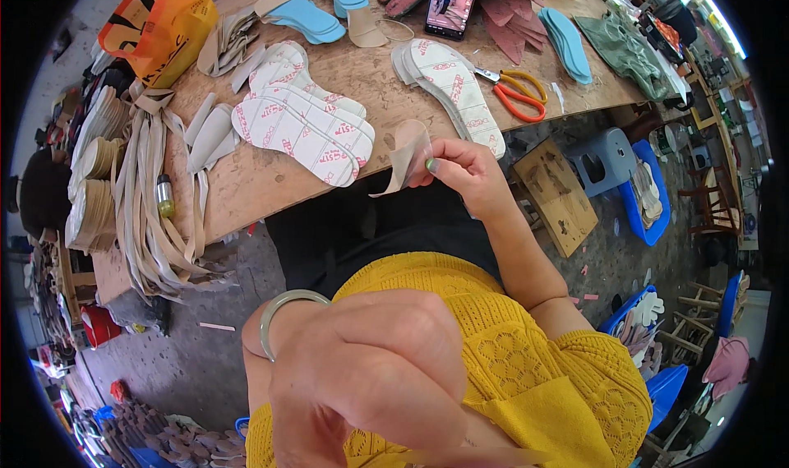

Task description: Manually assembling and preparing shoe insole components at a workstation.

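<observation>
My right hand (467,172) is at the table's near edge, thumb and fingers pinched on a curled beige strip (403,160) with a clear film showing along it. Raised close to the camera, my left hand (370,369) has its fingers curled in; a bangle (279,316) circles its wrist. What it holds, if anything, is hidden, though a blurred tan edge shows below it. White printed insole pieces (304,131) overlap on the table left of the right hand. Another stack of white insoles (452,86) lies just beyond that hand, beside orange-handled scissors (519,94).
A phone (452,6) stands at the back near reddish pieces (509,16). Blue insoles (565,45) lie at right, beige strips (152,197) hang over the left edge, and an orange bag (160,32) stands behind. A wooden stool (555,197) and blue tub (653,221) are on the floor.
</observation>
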`<state>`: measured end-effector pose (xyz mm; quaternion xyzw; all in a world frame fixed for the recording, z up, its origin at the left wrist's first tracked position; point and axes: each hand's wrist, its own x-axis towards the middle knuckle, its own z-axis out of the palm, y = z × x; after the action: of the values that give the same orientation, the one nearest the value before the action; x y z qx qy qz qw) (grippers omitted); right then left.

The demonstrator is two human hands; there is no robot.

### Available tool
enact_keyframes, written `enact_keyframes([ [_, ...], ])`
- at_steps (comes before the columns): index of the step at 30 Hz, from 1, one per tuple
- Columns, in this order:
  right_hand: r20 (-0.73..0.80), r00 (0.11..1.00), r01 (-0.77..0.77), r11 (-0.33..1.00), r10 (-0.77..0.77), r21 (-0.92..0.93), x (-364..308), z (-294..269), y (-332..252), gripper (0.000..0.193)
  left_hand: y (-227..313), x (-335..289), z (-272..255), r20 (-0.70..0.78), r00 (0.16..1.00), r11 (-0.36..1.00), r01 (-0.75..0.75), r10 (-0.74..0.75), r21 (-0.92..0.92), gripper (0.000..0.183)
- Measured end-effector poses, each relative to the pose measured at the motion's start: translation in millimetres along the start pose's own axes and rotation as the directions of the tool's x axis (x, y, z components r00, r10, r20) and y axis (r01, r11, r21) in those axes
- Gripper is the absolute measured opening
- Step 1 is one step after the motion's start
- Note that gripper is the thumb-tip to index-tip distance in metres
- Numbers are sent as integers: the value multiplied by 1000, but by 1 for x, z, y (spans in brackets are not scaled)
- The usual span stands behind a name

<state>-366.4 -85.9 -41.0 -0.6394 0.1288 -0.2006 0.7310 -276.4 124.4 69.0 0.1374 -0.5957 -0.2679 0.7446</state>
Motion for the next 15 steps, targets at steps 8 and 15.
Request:
enact_keyframes([
  [8,-15,1000,5,1000,-5,0,-1,1,2,18,-11,36,1,3,998,986,65,-65,-153,20],
  [15,-18,1000,9,999,-10,-43,-2,0,0,17,-11,30,-23,41,973,973,230,-229,-19,31],
])
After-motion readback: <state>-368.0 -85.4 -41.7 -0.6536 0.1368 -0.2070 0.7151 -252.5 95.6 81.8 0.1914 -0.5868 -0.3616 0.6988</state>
